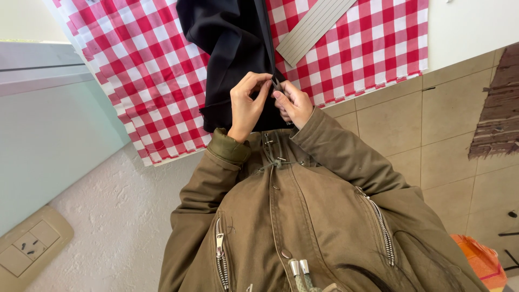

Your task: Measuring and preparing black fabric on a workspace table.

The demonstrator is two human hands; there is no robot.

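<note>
Both hands [270,103] pinch black garment [232,43]; its top cut off.

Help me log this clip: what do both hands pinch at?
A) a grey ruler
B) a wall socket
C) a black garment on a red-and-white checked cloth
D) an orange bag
C: the left hand and right hand meet on the black garment over the checked cloth.

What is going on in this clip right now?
A person in an olive jacket pinches the edge of a black garment with both hands: left hand and right hand meet at a small spot on its hem. The garment lies on a red-and-white checked cloth, beside a ribbed grey strip.
</note>
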